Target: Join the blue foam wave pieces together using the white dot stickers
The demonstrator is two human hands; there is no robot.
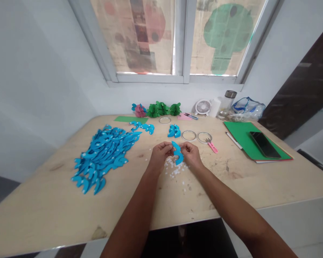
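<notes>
A curved blue paper cut-out (179,154) is held upright between my two hands above the table. My left hand (161,154) pinches it along its left edge. At its right edge, my right hand (190,153) has its fingers closed on it too. Small white paper bits (175,171) lie scattered on the table just below. Left of my hands spreads a large pile of similar blue paper pieces (104,150), many with white dabs. A small blue stack (174,131) sits just beyond my hands, and more blue pieces (148,128) lie farther left.
Rolls of tape (188,140) and pink thread snips (212,146) lie beyond my right hand. On the right, a phone (264,144) rests on a green folder (238,129) beside a pen (233,140). Green paper shapes (161,108), a fan (203,107) and a bottle (226,104) line the wall.
</notes>
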